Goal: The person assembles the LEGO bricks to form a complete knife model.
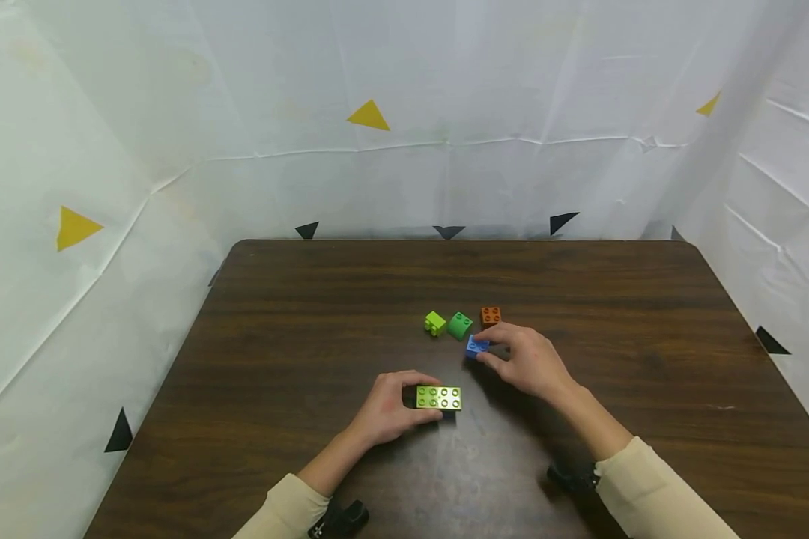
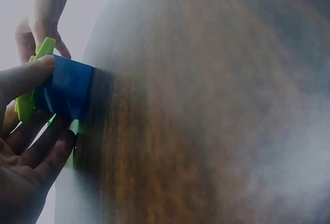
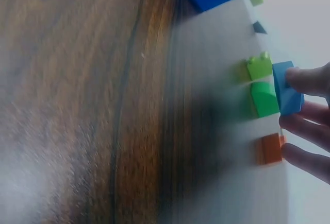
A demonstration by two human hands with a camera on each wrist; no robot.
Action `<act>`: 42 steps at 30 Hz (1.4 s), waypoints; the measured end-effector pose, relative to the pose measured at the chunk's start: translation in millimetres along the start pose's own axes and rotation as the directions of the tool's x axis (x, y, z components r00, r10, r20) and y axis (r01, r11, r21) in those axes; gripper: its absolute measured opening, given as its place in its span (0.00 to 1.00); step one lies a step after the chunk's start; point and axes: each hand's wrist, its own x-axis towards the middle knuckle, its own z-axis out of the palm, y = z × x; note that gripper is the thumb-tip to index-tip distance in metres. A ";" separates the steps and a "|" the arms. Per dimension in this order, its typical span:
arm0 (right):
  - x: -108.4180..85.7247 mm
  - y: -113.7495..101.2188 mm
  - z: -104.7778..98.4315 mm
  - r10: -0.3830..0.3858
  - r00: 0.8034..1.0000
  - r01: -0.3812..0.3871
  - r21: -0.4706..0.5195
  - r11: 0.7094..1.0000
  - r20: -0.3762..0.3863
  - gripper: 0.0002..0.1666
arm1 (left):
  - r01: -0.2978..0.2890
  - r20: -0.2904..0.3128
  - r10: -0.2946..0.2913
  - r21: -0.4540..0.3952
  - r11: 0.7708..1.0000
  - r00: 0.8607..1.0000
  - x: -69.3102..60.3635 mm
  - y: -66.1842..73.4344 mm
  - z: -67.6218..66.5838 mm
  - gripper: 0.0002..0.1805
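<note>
My left hand (image 1: 387,410) holds a two-part toy brick stack between thumb and fingers. A lime-green studded brick (image 1: 438,398) forms its top, and a larger dark blue block (image 2: 64,90) sits beneath, close to the tabletop. Farther back and to the right, my right hand (image 1: 529,361) pinches a small light blue brick (image 1: 475,346) between its thumb and fingers. In the right wrist view that blue brick (image 3: 285,90) appears tilted; whether it touches the table I cannot tell. The two hands are apart.
Beyond the blue brick lie a small lime-green brick (image 1: 434,323), a curved green brick (image 1: 460,326) and an orange-brown brick (image 1: 491,316), close to the right fingers. They rest on a dark wood table (image 1: 297,322), with white sheeting (image 1: 445,67) behind it.
</note>
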 end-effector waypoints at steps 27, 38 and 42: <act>-11.0 -47.8 -0.5 -0.231 0.973 0.226 0.130 0.965 0.026 0.17 | 0.021 0.009 -0.021 0.011 1.000 1.000 0.4 1.1 0.4 0.22; -15.8 -57.2 6.7 -0.331 0.943 0.320 0.167 0.933 0.038 0.16 | 0.034 0.027 -0.034 -0.008 0.999 0.999 0.3 1.0 -0.1 0.21; -17.6 -58.3 7.9 -0.338 0.940 0.326 0.162 0.931 0.049 0.17 | 0.032 0.021 -0.032 -0.014 0.999 0.999 0.2 0.8 -0.2 0.21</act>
